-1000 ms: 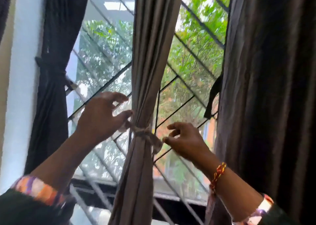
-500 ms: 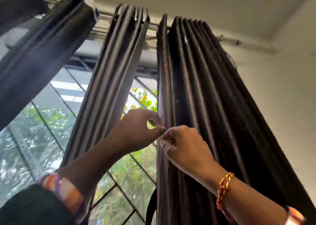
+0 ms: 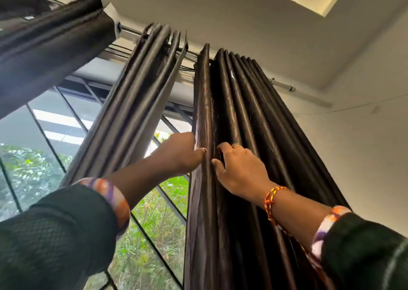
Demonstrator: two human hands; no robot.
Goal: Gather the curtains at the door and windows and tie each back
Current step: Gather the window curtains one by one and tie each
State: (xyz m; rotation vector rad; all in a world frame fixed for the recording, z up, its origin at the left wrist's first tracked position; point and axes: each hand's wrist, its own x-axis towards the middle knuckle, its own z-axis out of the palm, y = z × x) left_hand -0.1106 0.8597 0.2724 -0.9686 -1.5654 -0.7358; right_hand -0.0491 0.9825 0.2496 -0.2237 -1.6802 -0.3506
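Up near the ceiling, three bunches of dark curtain are hanging from a metal rod (image 3: pixel 130 29). The right curtain (image 3: pixel 249 117) is hanging in deep pleats beside the white wall (image 3: pixel 364 139), and both hands are working on its left edge. The left hand (image 3: pixel 178 155) is reaching in from the window side, its thumb pressing on the front of the outermost pleat while the other fingers are hidden behind the cloth, so it appears to be pinching that fold. The right hand (image 3: pixel 240 168) is lying against the next folds, its fingers (image 3: pixel 223 146) curling into the gap between pleats and its thumb touching the same outer fold just beside the left thumb; whether it is truly gripping cloth is hard to tell. A ring is showing on one finger, and a red and yellow thread bracelet (image 3: pixel 272 199) is circling the right wrist. Both arms are wearing dark sleeves with orange, purple and white cuffs.

The middle curtain (image 3: pixel 136 104) is hanging gathered to the left of the hands, apart from the right one, with a strip of window between them. The left curtain (image 3: pixel 48 53) is slanting across the upper left corner. Behind them the window (image 3: pixel 53 148) is showing dark diagonal bars and green leaves outside.
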